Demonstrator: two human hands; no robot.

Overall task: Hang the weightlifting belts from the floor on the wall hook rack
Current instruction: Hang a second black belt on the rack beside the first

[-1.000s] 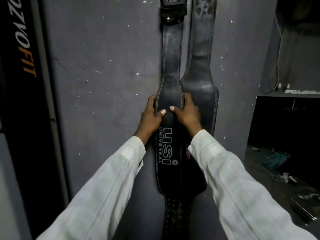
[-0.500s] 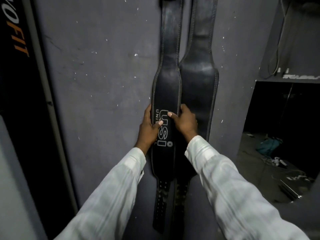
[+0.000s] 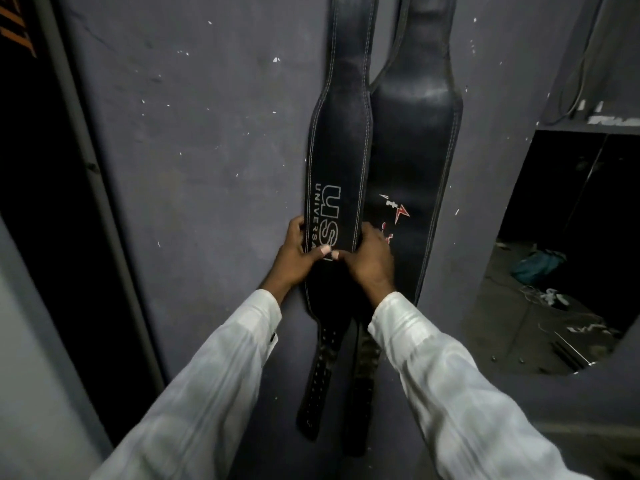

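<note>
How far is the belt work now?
Done, it seems: the USI belt and the second belt hang side by side against the wall; their tops are out of view. In hand: left hand and right hand grip the USI belt's edges. Left: letting go; whether other belts remain, I cannot tell.

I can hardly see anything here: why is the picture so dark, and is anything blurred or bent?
Head view: dim light, so the black USI belt and the right belt nearly merge with the grey wall; a soft sheen lies on the right belt's wide part; the white sleeves smear near the bottom edge; the wide lens slants the frame at left.
</note>
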